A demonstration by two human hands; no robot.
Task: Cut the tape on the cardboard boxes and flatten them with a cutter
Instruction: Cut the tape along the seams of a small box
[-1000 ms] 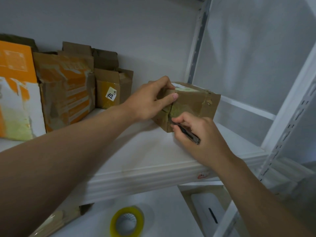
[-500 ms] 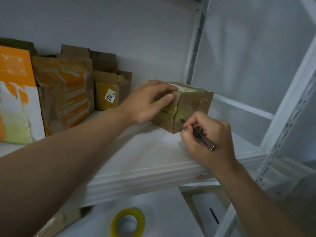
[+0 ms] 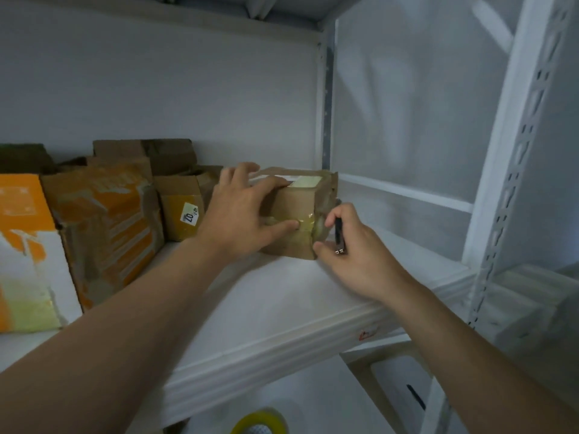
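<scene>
Shelf: white, used as the work surface, so the box has something firm under it.

Cardboard stack, far left against the wall: orange-printed pieces leaning upright. They look flattened already, my guess is that's the done pile.

Box: small, brown, not flattened, sits toward the back right of the shelf with one corner turned to the camera.

Left hand: wraps the box's top front edge, fingers over the top, thumb flat on the front face. Probably bracing it so it doesn't skid under blade pressure.

Right hand: closed around the cutter, held at the box's right front corner.

Tape roll: yellow, on the level below, only partly in view.

Cutter: dark, slim, roughly upright, metal butt end down. Blade tip is hidden, can't tell if it's in the tape.

Tape: glossy band across the front face, wrapping round that corner. Likely the seam being worked, and the thumb sits right on it, so watch that.
</scene>
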